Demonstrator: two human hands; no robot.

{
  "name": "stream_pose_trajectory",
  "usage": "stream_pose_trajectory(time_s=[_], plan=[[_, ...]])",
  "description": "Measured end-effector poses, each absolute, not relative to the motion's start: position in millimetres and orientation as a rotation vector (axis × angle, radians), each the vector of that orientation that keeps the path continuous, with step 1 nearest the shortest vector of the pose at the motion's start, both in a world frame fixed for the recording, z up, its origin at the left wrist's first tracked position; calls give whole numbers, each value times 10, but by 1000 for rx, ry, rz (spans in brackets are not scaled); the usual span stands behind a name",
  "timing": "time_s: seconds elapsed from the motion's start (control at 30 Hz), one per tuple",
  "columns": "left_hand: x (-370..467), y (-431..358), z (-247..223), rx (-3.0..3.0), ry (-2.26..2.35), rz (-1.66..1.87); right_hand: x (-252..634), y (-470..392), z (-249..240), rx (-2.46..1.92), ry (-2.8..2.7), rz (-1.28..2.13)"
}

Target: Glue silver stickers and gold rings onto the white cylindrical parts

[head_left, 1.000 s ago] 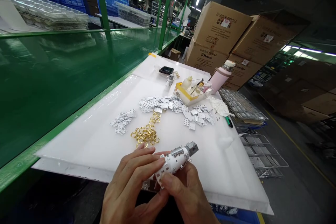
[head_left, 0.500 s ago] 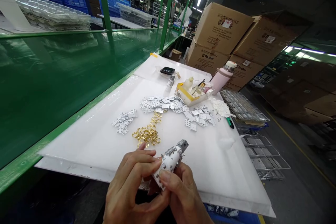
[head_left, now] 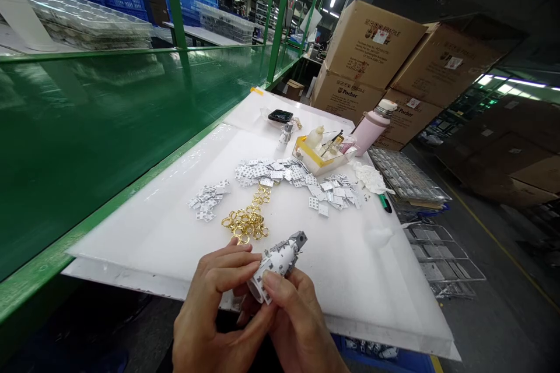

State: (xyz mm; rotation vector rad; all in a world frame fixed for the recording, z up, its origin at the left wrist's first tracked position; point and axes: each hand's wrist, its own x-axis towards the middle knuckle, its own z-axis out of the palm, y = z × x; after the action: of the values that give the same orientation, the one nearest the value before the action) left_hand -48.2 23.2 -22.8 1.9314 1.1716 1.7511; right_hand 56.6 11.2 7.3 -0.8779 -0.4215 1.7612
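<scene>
A white cylindrical part with small grey fittings and a grey block at its far end is held near the table's front edge. My left hand wraps round its left side and near end. On the right, my right hand grips it with the thumb laid on top. The fingers beneath the part are partly hidden. Just beyond my hands lies a pile of gold rings. White perforated plates are spread behind the rings, with a smaller heap of plates to the left.
A yellow-edged tray holds a bottle and tools. Beside it stand a pink flask and crumpled tissue. Another white part and a black device are farther back. A green belt runs along the left; cartons stand behind.
The white part has tilted and turned a little, and its open round near end now shows. Both hands have shifted slightly left with it.
</scene>
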Motion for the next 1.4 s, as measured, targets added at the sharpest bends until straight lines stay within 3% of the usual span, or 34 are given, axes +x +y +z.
stream_pose_trajectory(time_s=[0.77,1.4], plan=[[-574,219,-218,1764,1033,1823,774,156,100,-668,-715,1829],[-709,147,-158,2145,1117,1658,895,101,137,-988,-924,1403]])
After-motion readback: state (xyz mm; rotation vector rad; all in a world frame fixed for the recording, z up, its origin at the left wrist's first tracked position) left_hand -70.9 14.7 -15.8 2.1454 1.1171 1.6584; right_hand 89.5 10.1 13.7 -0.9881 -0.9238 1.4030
